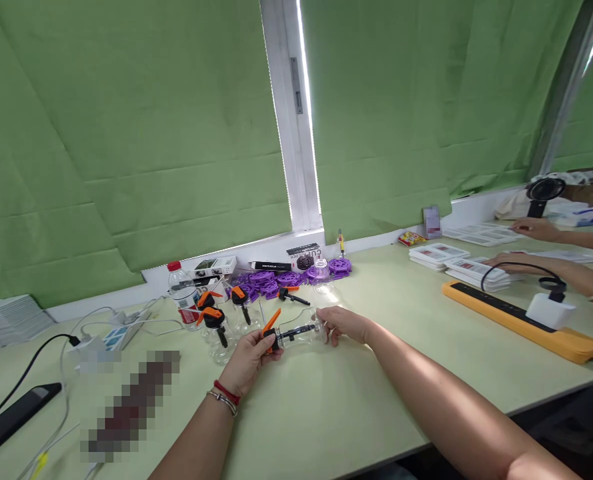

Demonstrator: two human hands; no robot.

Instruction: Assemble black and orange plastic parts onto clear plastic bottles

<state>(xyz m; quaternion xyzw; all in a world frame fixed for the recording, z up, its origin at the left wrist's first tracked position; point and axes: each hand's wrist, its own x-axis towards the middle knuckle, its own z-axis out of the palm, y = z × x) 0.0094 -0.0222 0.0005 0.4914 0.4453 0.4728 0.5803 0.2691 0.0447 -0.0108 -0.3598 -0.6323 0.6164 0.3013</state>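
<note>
Between my two hands a clear bottle [303,337] lies on its side above the table. Its black and orange trigger head [271,332] is in the fingers of my left hand [252,357], and a black tube runs inside the bottle. My right hand [345,325] has its fingers around the bottle's base end. Left of these stand several clear bottles [221,350] with similar black and orange heads. A loose black and orange head [290,295] lies just beyond, near a clear bottle without a head [322,283].
Purple plastic parts [263,281] and small boxes [216,267] line the wall beside a red-capped bottle [181,290]. An orange power strip [516,320] lies to the right, near a co-worker's arms [566,270]. Cables and a black phone-like slab [19,421] lie left.
</note>
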